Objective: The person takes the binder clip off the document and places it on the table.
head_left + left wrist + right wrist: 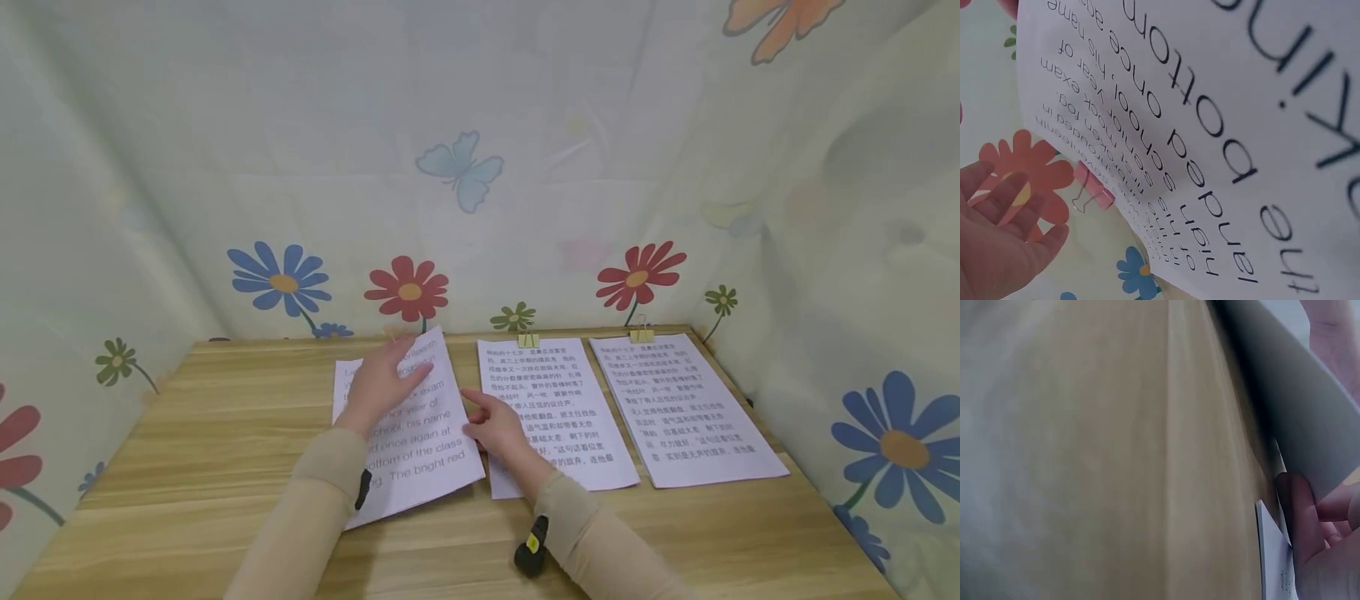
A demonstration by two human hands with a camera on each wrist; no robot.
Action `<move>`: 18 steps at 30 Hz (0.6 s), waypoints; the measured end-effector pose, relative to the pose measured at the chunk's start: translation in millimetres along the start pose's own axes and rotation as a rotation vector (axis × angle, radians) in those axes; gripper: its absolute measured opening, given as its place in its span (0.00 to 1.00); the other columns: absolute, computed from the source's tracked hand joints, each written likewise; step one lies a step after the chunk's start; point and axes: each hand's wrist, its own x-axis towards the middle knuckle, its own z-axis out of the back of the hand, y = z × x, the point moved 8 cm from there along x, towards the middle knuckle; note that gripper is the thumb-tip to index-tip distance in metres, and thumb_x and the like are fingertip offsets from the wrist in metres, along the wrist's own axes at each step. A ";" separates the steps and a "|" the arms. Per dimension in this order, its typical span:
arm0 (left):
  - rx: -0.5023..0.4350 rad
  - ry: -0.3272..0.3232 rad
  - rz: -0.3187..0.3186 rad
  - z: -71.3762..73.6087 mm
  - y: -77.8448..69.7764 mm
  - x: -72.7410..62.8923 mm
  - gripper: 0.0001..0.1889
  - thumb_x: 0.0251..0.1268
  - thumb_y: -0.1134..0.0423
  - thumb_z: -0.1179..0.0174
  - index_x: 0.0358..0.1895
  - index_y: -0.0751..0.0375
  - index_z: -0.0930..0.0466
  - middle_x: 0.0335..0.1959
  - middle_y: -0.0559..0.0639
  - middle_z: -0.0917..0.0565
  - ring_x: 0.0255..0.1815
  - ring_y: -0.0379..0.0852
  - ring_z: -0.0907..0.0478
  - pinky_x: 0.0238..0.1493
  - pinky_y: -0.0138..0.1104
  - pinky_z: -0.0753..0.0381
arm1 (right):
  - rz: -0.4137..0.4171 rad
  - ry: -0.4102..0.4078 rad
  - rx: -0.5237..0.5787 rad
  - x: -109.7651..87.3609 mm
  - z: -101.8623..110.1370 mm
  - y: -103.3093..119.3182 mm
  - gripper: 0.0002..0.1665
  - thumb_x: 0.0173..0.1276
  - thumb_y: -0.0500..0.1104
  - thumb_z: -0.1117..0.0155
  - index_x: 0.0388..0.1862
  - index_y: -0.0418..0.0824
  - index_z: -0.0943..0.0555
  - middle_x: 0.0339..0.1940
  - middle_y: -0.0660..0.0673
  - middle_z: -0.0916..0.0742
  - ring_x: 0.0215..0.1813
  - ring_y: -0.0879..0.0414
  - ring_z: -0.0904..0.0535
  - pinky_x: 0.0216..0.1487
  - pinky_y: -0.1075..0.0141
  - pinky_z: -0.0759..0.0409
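A paper stack with English print (pixel 420 450) lies tilted on the left part of the table, its right side lifted. My left hand (pixel 382 383) is over its upper part, and in the left wrist view the fingers (pixel 1007 200) are loosely extended beside a pink binder clip (pixel 1092 185) on the paper's edge. My right hand (pixel 498 429) pinches the stack's right edge. The right wrist view shows those fingers (pixel 1307 512) at the raised sheet's underside (pixel 1310 412); part of the grip is hidden.
Two clipped stacks with Chinese print lie to the right: a middle one (pixel 585 450) and a far-right one (pixel 697 417), each with a gold-coloured binder clip (pixel 528 341) at the top. A flower-printed cloth (pixel 525 233) stands behind the wooden table (pixel 247 450).
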 end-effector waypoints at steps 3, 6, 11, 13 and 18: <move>-0.051 -0.017 0.023 5.3 2.8 2.8 0.32 0.69 0.45 0.41 0.72 0.55 0.31 0.71 0.58 0.30 0.72 0.60 0.37 0.70 0.53 0.38 | 0.021 -0.017 0.010 -1.3 0.7 0.4 0.36 0.58 0.28 0.31 0.66 0.47 0.22 0.32 0.47 0.17 0.33 0.57 0.22 0.29 0.68 0.19; -0.085 -0.037 0.039 13.2 4.8 5.2 0.30 0.70 0.46 0.40 0.70 0.55 0.29 0.70 0.58 0.28 0.72 0.59 0.36 0.71 0.52 0.38 | 0.037 -0.030 0.033 -3.9 2.4 1.0 0.36 0.58 0.27 0.32 0.65 0.46 0.21 0.31 0.47 0.18 0.32 0.57 0.23 0.28 0.68 0.19; -0.153 -0.068 0.063 30.5 9.0 9.8 0.30 0.71 0.48 0.41 0.72 0.56 0.32 0.69 0.59 0.29 0.72 0.60 0.38 0.70 0.55 0.38 | 0.054 -0.062 0.069 -12.1 9.9 4.1 0.34 0.59 0.27 0.32 0.65 0.46 0.21 0.31 0.47 0.18 0.32 0.57 0.24 0.27 0.70 0.22; -0.203 -0.084 0.077 37.7 11.6 12.6 0.31 0.71 0.49 0.41 0.73 0.57 0.33 0.70 0.59 0.29 0.73 0.60 0.38 0.70 0.56 0.38 | 0.075 -0.086 0.066 -15.8 14.6 6.3 0.34 0.59 0.28 0.32 0.64 0.46 0.20 0.31 0.48 0.18 0.31 0.58 0.25 0.25 0.71 0.25; -0.294 -0.142 0.117 58.6 16.7 17.7 0.33 0.71 0.50 0.40 0.75 0.57 0.36 0.70 0.60 0.30 0.72 0.60 0.37 0.70 0.54 0.37 | 0.139 -0.144 0.052 -24.1 25.6 11.8 0.33 0.59 0.29 0.31 0.64 0.47 0.20 0.30 0.49 0.18 0.32 0.58 0.24 0.27 0.71 0.26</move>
